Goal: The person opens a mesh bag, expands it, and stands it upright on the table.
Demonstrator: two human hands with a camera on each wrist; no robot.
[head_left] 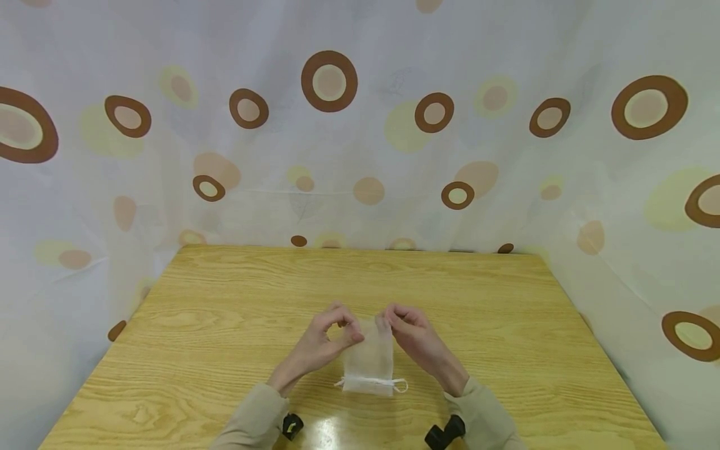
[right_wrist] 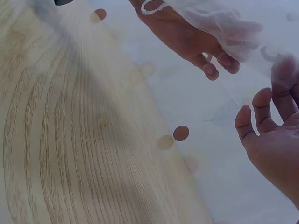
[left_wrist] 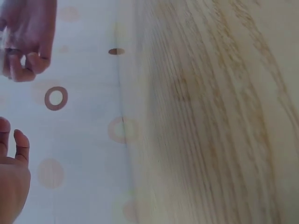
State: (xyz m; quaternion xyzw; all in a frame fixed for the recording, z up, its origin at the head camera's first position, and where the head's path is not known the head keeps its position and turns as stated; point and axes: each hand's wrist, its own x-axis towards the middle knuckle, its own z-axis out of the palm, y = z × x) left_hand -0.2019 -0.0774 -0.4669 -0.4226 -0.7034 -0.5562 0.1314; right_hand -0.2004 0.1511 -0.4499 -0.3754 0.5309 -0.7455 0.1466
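Note:
A sheer white drawstring bag hangs between the hands, its gathered, corded end toward the person and a small loop at each side. The left hand pinches its upper left edge between thumb and index finger. At the upper right corner, the right hand pinches the fabric with its fingertips. The right wrist view shows the bag across the left hand, with the right hand at the right edge. In the left wrist view, the left hand and right hand are partly cut off.
A wooden table lies under the hands. A pale curtain with brown rings and pastel spots surrounds its back and sides. Black devices sit at both wrists, by the beige sleeves.

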